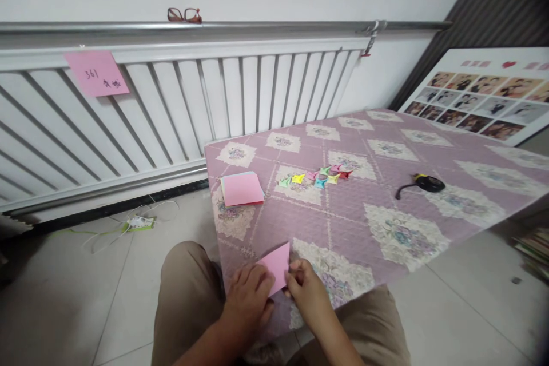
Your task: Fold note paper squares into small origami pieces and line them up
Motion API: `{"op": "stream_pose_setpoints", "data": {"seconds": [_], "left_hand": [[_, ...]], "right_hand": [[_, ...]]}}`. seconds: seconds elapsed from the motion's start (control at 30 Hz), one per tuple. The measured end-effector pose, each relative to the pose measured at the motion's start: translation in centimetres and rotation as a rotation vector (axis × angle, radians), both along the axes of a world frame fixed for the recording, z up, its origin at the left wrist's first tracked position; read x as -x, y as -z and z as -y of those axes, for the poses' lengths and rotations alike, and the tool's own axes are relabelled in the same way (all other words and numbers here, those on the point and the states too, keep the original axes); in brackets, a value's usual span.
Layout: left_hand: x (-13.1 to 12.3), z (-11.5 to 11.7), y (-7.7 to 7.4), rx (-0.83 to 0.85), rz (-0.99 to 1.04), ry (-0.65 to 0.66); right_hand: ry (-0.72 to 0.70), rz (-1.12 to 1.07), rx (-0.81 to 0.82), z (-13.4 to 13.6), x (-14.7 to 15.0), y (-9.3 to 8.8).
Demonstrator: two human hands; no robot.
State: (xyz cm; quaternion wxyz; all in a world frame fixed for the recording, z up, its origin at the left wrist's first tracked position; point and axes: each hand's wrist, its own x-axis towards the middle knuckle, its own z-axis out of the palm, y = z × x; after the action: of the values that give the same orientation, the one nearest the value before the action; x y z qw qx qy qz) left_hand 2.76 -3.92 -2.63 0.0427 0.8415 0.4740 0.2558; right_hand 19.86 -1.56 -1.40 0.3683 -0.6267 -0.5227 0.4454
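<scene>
A pink sheet of paper [277, 265] lies folded at the near edge of the table with the purple quilted cloth [369, 206]. My left hand [249, 293] presses on its left part with fingers closed down on it. My right hand [305, 289] pinches its right edge. A stack of coloured paper squares with a pink one on top [242, 188] rests further back on the left. Several small folded paper pieces in bright colours [317, 176] lie in a row at the middle of the table.
A black object with a strap [424, 184] lies on the right of the table. A white radiator [171, 103] with a pink note [96, 72] and glasses [184, 15] stands behind. A photo board [480, 97] leans at right. Cables [137, 223] lie on the floor.
</scene>
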Motion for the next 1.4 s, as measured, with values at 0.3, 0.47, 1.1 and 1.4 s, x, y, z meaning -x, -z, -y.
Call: {"op": "stream_pose_setpoints", "data": {"seconds": [0.3,0.47,1.1,1.4], "left_hand": [[-0.6,-0.9,1.3,-0.012,-0.075,0.021],[-0.5,-0.9,1.1,0.032,-0.064,0.009],[1.7,-3.0,-0.7,0.275,0.146,-0.088],[1.9,-3.6,-1.0,0.379,0.102,-0.216]], "right_hand": [[-0.165,0.814,-0.384,0.1,-0.3,0.7],[-0.348,0.777,-0.651,-0.1,-0.5,0.8],[-0.316,0.63,-0.564,0.9,-1.1,1.9],[-0.234,0.644,-0.525,0.9,-0.9,2.0]]}}
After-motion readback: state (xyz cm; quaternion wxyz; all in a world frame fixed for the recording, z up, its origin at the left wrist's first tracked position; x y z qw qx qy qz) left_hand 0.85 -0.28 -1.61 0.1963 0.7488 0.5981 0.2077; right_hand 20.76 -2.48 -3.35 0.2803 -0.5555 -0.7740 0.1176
